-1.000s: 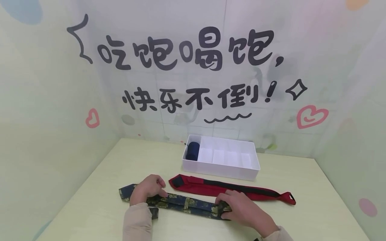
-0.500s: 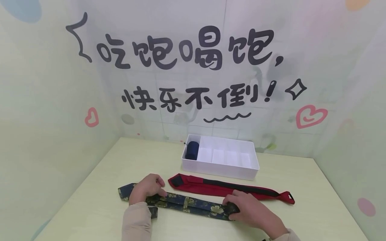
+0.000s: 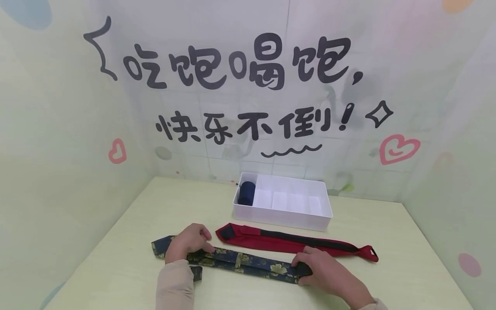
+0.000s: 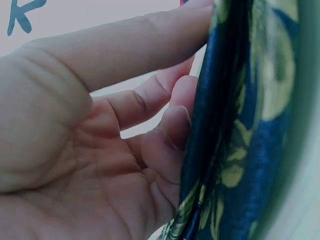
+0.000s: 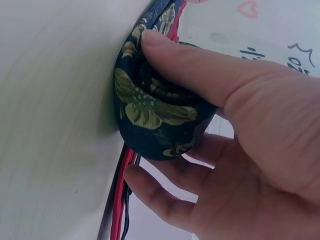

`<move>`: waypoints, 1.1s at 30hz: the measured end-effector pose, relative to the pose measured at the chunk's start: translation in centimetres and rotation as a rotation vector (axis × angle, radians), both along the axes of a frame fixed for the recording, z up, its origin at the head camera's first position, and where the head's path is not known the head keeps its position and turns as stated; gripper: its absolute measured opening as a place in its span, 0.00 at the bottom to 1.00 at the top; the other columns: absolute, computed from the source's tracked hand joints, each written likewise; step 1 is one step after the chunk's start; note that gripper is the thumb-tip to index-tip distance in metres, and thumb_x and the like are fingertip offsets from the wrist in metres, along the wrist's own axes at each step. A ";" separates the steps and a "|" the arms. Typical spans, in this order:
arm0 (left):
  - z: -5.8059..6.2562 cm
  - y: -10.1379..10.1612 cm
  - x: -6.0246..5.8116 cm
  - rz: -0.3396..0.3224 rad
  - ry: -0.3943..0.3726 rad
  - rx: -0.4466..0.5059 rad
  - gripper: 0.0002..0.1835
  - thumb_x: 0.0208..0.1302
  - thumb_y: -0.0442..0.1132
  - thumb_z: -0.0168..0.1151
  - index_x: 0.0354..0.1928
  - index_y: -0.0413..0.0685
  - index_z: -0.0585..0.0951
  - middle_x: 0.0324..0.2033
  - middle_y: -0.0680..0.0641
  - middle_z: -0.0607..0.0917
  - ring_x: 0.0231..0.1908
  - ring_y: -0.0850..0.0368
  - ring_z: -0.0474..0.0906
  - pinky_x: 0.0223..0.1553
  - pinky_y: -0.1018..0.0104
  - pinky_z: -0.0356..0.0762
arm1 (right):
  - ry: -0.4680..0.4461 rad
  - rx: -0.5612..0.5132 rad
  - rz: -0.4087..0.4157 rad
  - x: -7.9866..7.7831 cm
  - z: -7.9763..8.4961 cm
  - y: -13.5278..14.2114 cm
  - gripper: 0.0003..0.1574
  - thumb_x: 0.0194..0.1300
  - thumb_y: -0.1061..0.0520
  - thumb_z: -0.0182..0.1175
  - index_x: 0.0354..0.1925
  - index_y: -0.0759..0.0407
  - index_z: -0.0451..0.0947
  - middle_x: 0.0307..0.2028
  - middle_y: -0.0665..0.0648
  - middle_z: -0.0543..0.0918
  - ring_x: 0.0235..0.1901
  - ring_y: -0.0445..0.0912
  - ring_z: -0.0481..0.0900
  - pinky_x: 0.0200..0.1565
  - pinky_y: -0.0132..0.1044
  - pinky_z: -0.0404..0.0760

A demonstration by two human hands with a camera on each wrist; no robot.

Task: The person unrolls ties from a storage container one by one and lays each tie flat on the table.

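Observation:
A dark blue necktie (image 3: 228,260) with a yellow-green floral pattern lies lengthwise near the table's front. Across its left part is my left hand (image 3: 191,239); in the left wrist view the thumb touches the tie and the curled fingers meet its edge, some fingertips hidden behind it. My right hand (image 3: 325,271) grips the tie's right end, which in the right wrist view curves into a loose roll (image 5: 155,120), the thumb over its top and the fingers below. Behind it lies a red necktie (image 3: 279,244) with a dark lining, untouched.
A white divided box (image 3: 283,215) stands at the back, a dark blue roll (image 3: 246,193) in its leftmost compartment. A narrow dark tie end (image 3: 196,273) shows beside the left sleeve (image 3: 175,284). Printed sheets wall in the table (image 3: 186,193).
My right hand has moved to the right with the tie's rolled end, and more of the floral tie lies flat between the hands. The left hand has stayed in place.

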State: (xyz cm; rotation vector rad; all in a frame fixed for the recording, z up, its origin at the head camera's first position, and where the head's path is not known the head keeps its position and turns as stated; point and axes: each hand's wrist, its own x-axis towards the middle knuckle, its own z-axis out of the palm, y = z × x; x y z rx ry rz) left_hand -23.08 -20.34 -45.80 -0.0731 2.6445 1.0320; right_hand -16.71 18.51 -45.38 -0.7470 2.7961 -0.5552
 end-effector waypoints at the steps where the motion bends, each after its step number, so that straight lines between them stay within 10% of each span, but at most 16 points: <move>1: 0.0 0.0 0.0 0.000 -0.002 0.002 0.15 0.53 0.36 0.78 0.38 0.43 0.80 0.35 0.46 0.82 0.35 0.52 0.75 0.40 0.57 0.76 | 0.000 -0.003 0.001 0.0 0.0 0.1 0.20 0.54 0.47 0.78 0.45 0.39 0.84 0.38 0.40 0.77 0.36 0.35 0.72 0.43 0.36 0.80; 33: 0.0 -0.1 -0.1 -0.013 -0.011 0.001 0.16 0.53 0.37 0.78 0.39 0.44 0.81 0.36 0.46 0.82 0.36 0.52 0.76 0.40 0.56 0.76 | 0.028 -0.057 0.014 0.7 -0.1 3.6 0.21 0.56 0.52 0.76 0.48 0.41 0.83 0.37 0.39 0.76 0.37 0.30 0.72 0.43 0.33 0.80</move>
